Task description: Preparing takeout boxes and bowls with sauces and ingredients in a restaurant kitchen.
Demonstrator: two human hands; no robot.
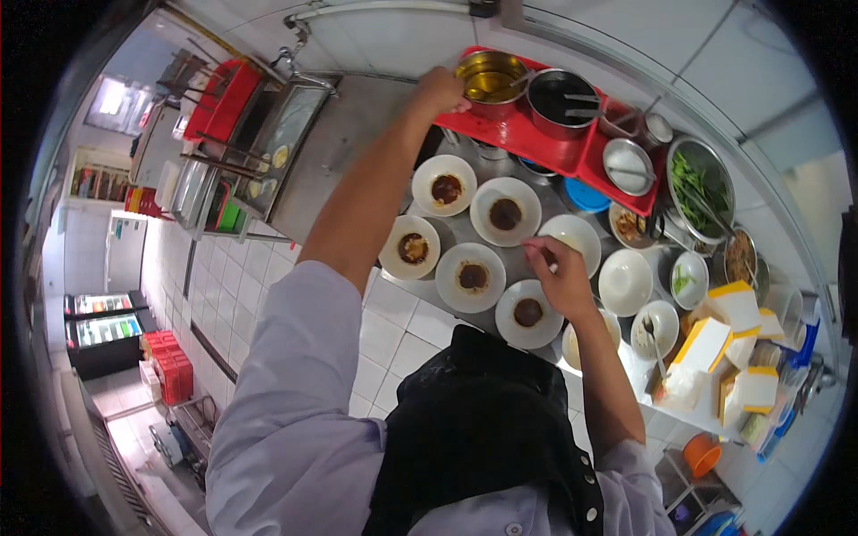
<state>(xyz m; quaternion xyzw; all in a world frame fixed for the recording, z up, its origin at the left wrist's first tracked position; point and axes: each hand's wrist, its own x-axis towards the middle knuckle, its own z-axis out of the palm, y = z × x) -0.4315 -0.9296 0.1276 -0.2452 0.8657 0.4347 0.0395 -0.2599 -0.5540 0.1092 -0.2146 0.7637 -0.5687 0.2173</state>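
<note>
Left hand [440,93]: fingers bent beside metal pot [493,111], cannot tell if gripping | Right hand [561,275]: fingers half-curled over white bowls [481,214], hold unclear | Pot: on red tray [536,154], yellow liquid [490,80] inside; likely heavy, slick; grasp opposite rims, level | 5 bowls with dark sauce [505,213]: nearer the body; probably stiff, breakable; pinch outer rim

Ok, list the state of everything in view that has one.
Pot of yellow liquid: uncovered
Pot of dark liquid: uncovered
Five sauce bowls: upright, brown sauce inside
Steel bowl: uncovered, holding greens
Spoon: resting in white bowl
Left hand: fingers curled, grip unclear
Right hand: fingers bent, grip unclear
</note>
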